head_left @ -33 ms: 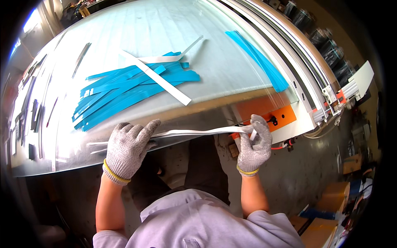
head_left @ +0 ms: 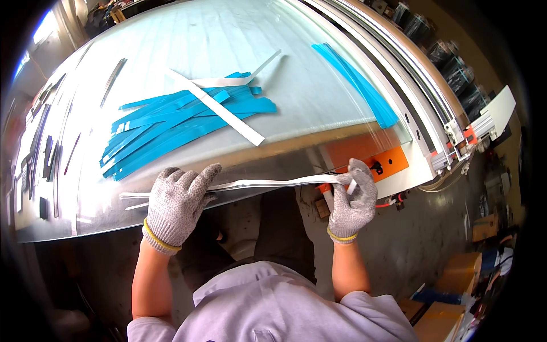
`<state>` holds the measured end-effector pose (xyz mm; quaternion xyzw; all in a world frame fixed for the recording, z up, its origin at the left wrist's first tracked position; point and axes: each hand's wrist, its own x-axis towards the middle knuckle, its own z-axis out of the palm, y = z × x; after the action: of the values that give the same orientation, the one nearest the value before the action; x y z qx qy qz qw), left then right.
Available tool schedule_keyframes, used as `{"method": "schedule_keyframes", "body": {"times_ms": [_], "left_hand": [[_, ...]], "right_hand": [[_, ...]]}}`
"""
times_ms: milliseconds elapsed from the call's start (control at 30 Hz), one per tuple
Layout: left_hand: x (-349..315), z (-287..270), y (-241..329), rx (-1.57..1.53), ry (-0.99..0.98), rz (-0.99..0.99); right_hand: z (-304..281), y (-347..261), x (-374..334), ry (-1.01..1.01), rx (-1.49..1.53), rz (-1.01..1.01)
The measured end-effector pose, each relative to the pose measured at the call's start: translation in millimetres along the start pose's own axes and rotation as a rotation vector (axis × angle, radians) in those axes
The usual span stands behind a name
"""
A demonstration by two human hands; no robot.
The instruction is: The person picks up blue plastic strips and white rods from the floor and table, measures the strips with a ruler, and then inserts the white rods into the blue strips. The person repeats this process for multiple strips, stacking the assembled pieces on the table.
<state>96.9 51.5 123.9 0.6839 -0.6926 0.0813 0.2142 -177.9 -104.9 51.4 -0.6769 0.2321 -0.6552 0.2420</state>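
Though slender — white strips (head_left: 273, 183) in both hands (head_left: 175, 200) (head_left: 352, 206)

Workshop; a broad worktable (head_left: 319, 102) and metal rail (head_left: 409, 65) show it

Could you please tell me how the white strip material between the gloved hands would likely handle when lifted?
The white strip material is probably flexible, since it bows gently between the left hand and right hand. It looks light for its length, being thin and narrow.
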Motion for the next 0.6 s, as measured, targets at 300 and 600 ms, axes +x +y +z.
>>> {"method": "schedule_keyframes", "body": {"times_ms": [300,600], "left_hand": [[0,1,-6,-0.036,-0.043,0.015],[28,-6,-16,-0.404,-0.508,-0.149]], "right_hand": [[-15,3,11,-0.029,0.071,0.120],[-3,12,73,-0.168,-0.220,0.225]]}}
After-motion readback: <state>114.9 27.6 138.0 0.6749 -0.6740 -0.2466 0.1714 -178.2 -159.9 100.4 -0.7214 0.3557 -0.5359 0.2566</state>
